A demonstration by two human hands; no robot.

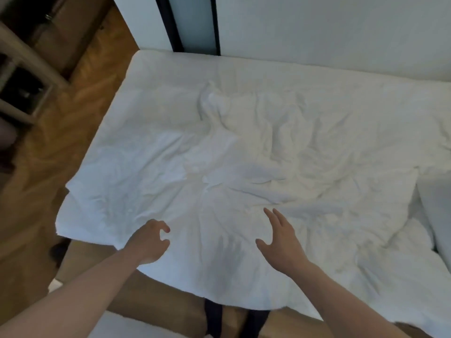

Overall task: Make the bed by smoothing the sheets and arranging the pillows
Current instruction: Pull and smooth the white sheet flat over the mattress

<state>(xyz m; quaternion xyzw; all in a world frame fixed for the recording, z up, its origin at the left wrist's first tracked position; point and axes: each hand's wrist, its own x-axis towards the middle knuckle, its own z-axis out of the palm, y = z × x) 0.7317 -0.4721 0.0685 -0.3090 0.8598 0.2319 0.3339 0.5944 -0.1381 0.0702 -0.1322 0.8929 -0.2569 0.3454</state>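
A wrinkled white sheet (244, 167) covers the bed (170, 69), bunched into folds near the middle and hanging over the near edge. My left hand (148, 242) hovers over the near left part of the sheet with its fingers loosely curled and holding nothing. Over the near middle, my right hand (280, 237) has its fingers spread and straight; I cannot tell whether it touches the cloth. A white pillow (436, 215) lies at the right edge, partly cut off by the frame.
Wooden parquet floor (61, 142) runs along the bed's left side. A shelf unit (22, 76) stands at the far left. A white wall with a dark-framed panel (192, 23) rises behind the bed. My dark-clad legs (214, 320) stand at the bed's near edge.
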